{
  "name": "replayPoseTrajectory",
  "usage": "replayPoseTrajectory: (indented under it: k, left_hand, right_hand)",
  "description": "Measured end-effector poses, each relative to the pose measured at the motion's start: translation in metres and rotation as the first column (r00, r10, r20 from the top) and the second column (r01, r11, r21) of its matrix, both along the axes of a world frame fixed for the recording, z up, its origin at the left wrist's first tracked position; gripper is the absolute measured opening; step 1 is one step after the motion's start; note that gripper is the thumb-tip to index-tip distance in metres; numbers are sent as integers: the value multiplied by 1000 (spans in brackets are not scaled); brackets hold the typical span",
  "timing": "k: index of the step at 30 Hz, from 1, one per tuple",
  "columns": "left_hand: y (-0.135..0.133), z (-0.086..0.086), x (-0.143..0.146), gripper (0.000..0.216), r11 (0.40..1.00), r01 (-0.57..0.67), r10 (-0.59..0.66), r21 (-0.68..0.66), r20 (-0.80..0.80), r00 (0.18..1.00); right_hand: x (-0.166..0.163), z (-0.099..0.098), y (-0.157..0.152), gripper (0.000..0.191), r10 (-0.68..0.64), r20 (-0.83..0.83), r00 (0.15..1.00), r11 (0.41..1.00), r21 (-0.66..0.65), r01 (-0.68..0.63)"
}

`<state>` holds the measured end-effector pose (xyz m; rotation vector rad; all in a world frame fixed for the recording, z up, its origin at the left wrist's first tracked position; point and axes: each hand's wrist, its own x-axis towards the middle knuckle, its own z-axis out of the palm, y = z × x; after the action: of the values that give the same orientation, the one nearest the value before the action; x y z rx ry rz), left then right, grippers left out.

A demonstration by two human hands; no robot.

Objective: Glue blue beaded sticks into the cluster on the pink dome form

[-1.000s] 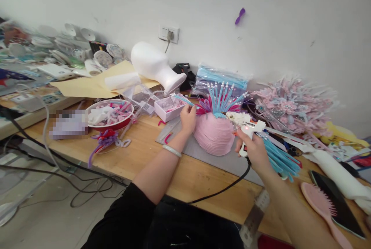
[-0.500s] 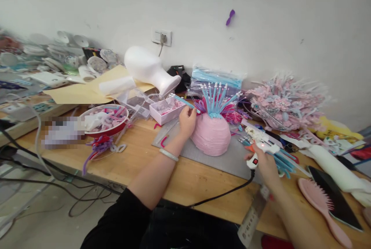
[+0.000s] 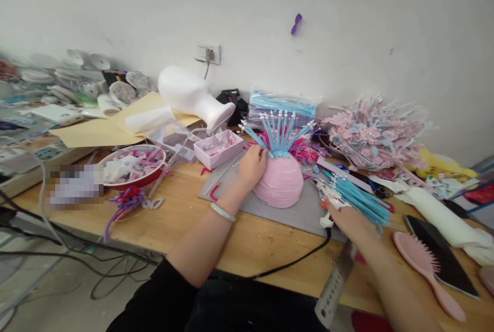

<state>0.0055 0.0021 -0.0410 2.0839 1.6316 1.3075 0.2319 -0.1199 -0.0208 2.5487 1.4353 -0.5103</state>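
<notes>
Your left hand has its thumb and fingertips closed on the lower end of a blue beaded stem, at the left edge of the fan of blue stems topping the pink dome. The dome sits on a grey mat between your hands. Your right hand is on the white glue gun, beside a loose blue bundle; whether those fingers grip it, I cannot tell.
</notes>
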Motion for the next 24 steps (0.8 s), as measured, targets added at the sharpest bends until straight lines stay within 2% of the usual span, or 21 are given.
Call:
replayPoseTrajectory:
  k: [4,7,10,12,14,16,19,24]
  left_hand:
    - [-4,4,1,18,1000,5,-6,-15,-56,998]
    - [-5,8,1,19,1000,10,-12,-25,-70,997]
    - [-4,10,1,19,999,21,-24,-31,-92,995]
    - [-3,10,0,19,999,30,-33,-30,-112,993]
    - [-1,9,-1,20,999,39,-41,-23,-131,991]
    - [0,9,-2,21,999,49,-50,-13,-149,988]
    - [1,9,-3,23,998,62,-63,-8,-177,982]
    - [2,10,-3,23,998,61,-64,-20,-197,978]
  right_hand:
    - [-2,4,-6,71,38,82,996,998,51,-42]
    - [-11,12,-8,63,70,163,984,990,110,-88]
    - [-30,22,-5,53,142,214,967,954,231,-191]
    - [-47,27,0,44,206,242,948,881,375,-287]
    - [-64,29,6,33,280,242,929,782,504,-367]
    - [-78,29,13,29,344,239,908,704,574,-418]
    - [-94,27,26,34,403,264,876,655,585,-478]
    - [-108,28,42,43,433,295,852,672,524,-523]
